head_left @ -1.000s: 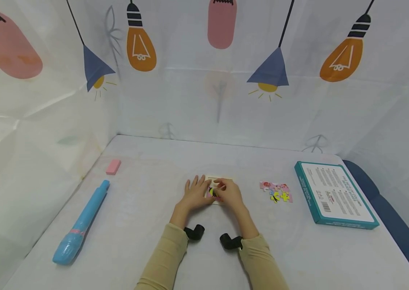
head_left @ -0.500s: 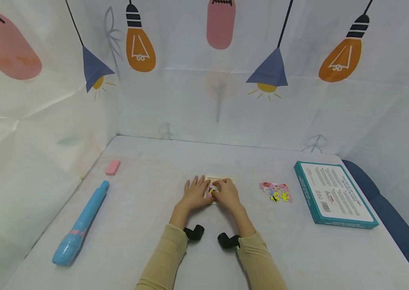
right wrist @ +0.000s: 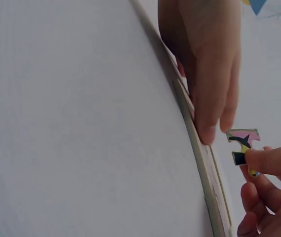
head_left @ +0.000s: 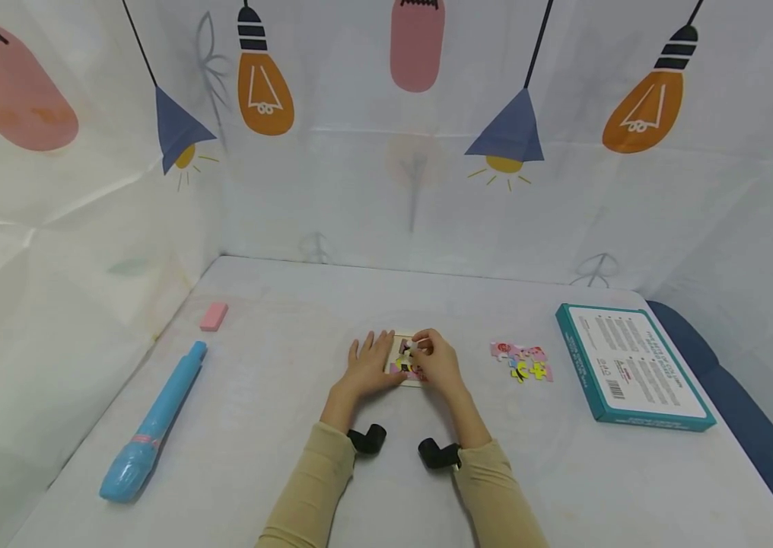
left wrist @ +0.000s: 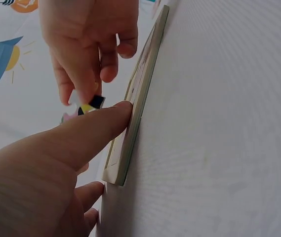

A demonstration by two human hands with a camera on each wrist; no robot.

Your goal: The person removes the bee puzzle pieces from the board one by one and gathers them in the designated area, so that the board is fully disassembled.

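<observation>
A small jigsaw puzzle board (head_left: 403, 335) with a pale frame lies on the table, pink, yellow and black pieces set in part of it. My left hand (head_left: 366, 371) rests along its left side with fingers spread; in the left wrist view the thumb (left wrist: 115, 114) presses on the board's edge. Just above the board's right side, my right hand (head_left: 440, 369) pinches a puzzle piece (right wrist: 244, 140) between thumb and fingertips. That piece is pink, yellow and black and stands tilted, apart from the board. My right hand covers part of the board in the head view.
Several loose puzzle pieces (head_left: 522, 361) lie together to the right. Beyond them is a teal-edged box (head_left: 636, 365) near the table's right edge. On the left are a blue toy microphone (head_left: 154, 422) and a pink block (head_left: 214, 317). A printed curtain (head_left: 359, 175) hangs behind the table.
My right hand moved down and left over the board, then lifted back to the right with the puzzle piece. More of the board now shows. The left hand has stayed in place.
</observation>
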